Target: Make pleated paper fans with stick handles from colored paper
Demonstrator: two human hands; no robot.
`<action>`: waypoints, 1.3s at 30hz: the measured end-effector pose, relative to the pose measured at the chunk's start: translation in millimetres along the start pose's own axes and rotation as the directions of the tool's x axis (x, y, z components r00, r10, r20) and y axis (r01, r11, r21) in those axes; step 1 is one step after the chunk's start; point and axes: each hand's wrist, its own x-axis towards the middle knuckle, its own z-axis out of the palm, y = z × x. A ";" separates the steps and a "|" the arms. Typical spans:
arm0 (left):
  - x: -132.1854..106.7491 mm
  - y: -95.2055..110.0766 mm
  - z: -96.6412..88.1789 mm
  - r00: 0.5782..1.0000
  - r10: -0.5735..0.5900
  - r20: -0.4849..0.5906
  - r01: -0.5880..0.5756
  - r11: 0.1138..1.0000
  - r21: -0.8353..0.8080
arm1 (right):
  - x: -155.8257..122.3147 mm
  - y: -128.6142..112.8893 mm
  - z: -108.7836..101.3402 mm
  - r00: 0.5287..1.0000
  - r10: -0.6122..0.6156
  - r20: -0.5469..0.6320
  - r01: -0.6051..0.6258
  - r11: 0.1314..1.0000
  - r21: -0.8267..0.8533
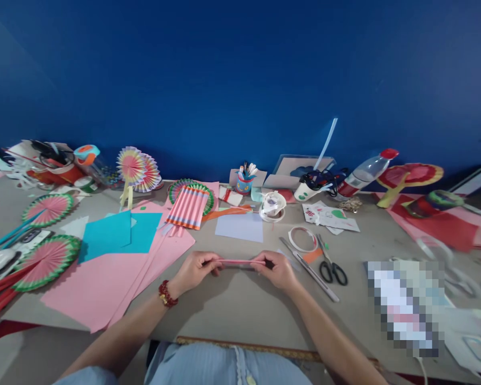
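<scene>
A narrow folded strip of pink paper (240,262) stretches level between my two hands, just above the table. My left hand (198,269), with a red bead bracelet at the wrist, pinches its left end. The right end sits between the thumb and fingers of my right hand (276,269). Beyond the hands lies a pale lavender sheet (239,227). A pleated pink paper piece (187,207) with striped edges rests behind my left hand. Close to my right hand are a metal ruler (310,270), black-handled scissors (333,271) and a roll of tape (302,239).
Pink sheets (92,289) and blue paper (108,235) spread at left, beside round paper fans (50,259). Along the blue wall stand a pen cup (244,184), a white cup (303,191) and a leaning plastic bottle (363,175). A pixelated item (404,307) lies at right.
</scene>
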 end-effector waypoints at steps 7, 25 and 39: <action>1.2 -8.1 0.3 0.996 -0.084 -0.027 0.071 0.940 -0.334 | 1.9 -1.9 2.3 0.993 0.107 -0.052 -0.084 0.938 0.337; -0.1 -14.0 -4.4 0.993 -0.108 -0.042 0.071 0.853 -0.517 | 0.0 -8.1 6.2 0.983 0.139 0.124 -0.184 0.819 0.544; 1.5 -4.5 0.8 0.968 -0.251 -0.002 0.222 0.860 -0.460 | 0.3 -3.7 9.0 1.000 -0.014 0.016 0.007 0.934 0.356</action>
